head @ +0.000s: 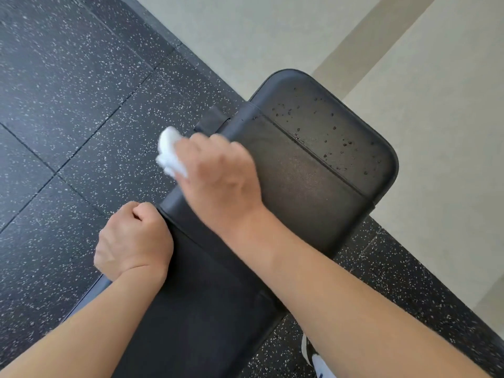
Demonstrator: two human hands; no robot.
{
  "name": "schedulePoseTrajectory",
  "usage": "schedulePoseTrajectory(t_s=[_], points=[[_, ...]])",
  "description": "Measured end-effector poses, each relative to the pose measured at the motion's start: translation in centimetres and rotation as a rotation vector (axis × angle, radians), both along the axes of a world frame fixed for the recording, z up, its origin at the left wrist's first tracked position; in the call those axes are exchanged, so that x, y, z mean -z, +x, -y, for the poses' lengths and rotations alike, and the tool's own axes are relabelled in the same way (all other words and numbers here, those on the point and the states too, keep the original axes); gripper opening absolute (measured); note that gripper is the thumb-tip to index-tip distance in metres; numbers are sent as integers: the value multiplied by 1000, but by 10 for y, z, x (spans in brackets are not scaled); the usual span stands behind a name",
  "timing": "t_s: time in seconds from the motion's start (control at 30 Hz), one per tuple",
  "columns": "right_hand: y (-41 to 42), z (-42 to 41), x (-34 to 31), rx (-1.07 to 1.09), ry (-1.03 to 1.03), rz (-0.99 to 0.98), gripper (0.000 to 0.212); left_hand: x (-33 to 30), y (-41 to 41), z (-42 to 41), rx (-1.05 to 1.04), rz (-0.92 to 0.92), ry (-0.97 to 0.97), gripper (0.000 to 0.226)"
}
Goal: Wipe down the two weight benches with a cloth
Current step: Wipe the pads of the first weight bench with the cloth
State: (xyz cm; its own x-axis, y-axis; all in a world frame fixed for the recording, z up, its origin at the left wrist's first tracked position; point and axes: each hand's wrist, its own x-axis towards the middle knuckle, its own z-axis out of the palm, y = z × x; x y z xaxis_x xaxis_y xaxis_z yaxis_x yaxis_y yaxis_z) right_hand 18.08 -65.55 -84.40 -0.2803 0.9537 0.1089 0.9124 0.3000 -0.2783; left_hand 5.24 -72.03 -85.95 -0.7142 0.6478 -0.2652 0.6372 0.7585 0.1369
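One black padded weight bench runs from the bottom centre up to the right, its far end speckled with droplets. My right hand grips a crumpled white cloth at the bench's left edge, near the seam between the pads. My left hand is curled over the bench's left edge lower down, its fingers hidden behind the pad's side. Only this one bench is in view.
Black rubber floor tiles with white flecks lie to the left and below. A pale wall rises close behind the bench's far end. A shoe shows at the bottom right beside the bench.
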Motion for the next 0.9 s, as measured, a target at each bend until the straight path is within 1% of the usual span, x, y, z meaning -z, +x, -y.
schedulePoseTrajectory(t_s=[0.07,0.13,0.17,0.2,0.23,0.3,0.37,0.43,0.47,0.53,0.57,0.63,0.7,0.73,0.8,0.83,0.9], points=[[3,25,-3,-166,-44,-92,24,2,-2,0,-9,-3,-13,30],[28,36,-5,-274,17,-212,23,3,-2,1,-12,-7,-11,30],[45,32,-6,-284,50,-220,30,3,-2,1,-6,-9,-2,31],[62,23,-6,-257,88,-208,40,3,-2,2,1,-12,6,31],[78,8,-5,-182,120,-184,46,4,-2,2,5,-15,12,32],[99,-25,-5,15,112,-136,39,3,-2,3,0,-19,8,31],[94,-50,-8,199,47,-127,34,3,-2,2,-5,-8,7,31],[66,-63,-7,236,21,-89,28,3,-2,2,-7,-1,10,31],[47,-65,-5,187,20,-27,23,4,-2,3,-7,0,12,31],[9,-58,1,6,-24,86,11,5,-3,4,-12,7,21,31],[-6,-49,3,-81,-47,112,9,6,-4,4,-16,9,24,32],[-21,-24,1,-227,-61,96,14,8,-4,4,-21,10,25,33],[-15,-4,-8,-330,-64,23,28,8,-4,5,-21,13,31,33],[-5,-3,-11,-354,-47,-19,32,8,-4,5,-19,14,36,33],[25,-19,-14,-326,33,-87,32,8,-4,5,-14,12,38,33],[42,-33,-16,-270,56,-89,31,8,-4,5,-11,14,33,33],[68,-66,-21,-129,3,-33,30,7,-4,4,-17,36,35,33]])
